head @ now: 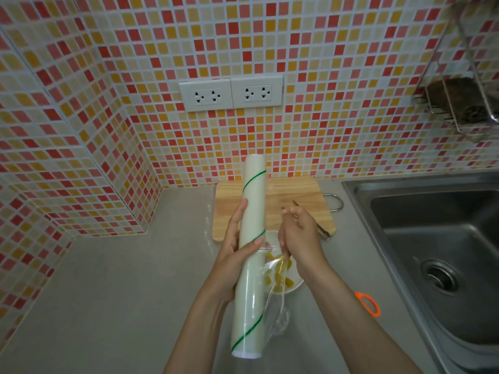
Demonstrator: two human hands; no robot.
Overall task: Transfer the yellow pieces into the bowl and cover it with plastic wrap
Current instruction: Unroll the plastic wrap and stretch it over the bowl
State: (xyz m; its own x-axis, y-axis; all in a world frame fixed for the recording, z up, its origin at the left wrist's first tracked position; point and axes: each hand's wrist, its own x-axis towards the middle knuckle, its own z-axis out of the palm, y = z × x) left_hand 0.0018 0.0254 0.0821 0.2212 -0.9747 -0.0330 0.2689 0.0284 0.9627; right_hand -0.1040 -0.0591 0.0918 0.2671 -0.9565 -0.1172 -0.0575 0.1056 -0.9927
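My left hand (234, 247) grips a long white roll of plastic wrap (250, 265) with a thin green spiral line, held nearly upright above the counter. My right hand (299, 236) pinches the loose clear film (275, 268) pulled off the roll's right side. Below both hands stands a white bowl (294, 288) with several yellow pieces (280, 276) in it, partly hidden by the roll, the film and my right wrist.
A wooden cutting board (297, 195) lies against the tiled wall behind the bowl, with a knife (322, 231) at its front right edge. Orange-handled scissors (368, 303) lie on the grey counter (121, 292) by my right forearm. A steel sink (437, 238) fills the right side.
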